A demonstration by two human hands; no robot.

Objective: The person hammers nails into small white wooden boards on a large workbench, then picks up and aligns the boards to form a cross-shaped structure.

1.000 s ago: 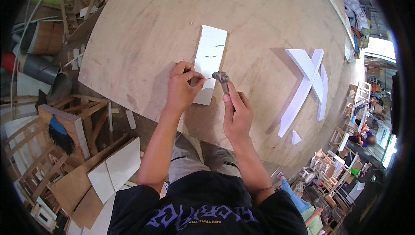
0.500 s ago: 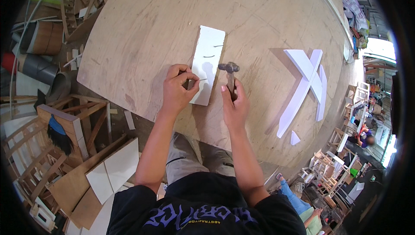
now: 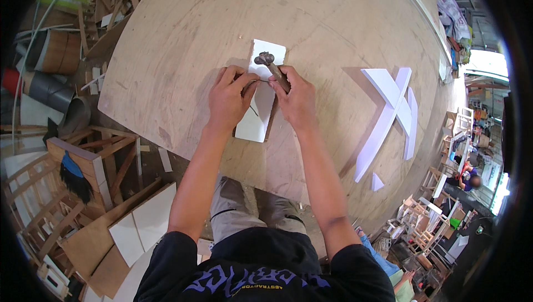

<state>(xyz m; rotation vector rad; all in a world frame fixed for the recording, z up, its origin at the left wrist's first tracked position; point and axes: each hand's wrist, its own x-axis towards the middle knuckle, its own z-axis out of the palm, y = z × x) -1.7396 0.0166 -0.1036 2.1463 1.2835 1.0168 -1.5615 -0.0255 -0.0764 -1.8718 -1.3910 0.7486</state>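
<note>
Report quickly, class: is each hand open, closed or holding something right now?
Left hand: closed, pinching a thin metal piece.
Right hand: closed, holding the hammer by its handle.

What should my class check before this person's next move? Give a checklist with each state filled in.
1. Hammer held in the right hand: ok.
2. Left hand pinching the thin dark piece: ok.
3. Right hand busy with the hammer alone: not ok, it also seems to touch the thin dark piece.
4. White board lying on the table: ok.
5. Crossed white pieces apart from the board: ok.
6. Thin dark piece fixed in the board: cannot tell, its ends are hidden.
</note>
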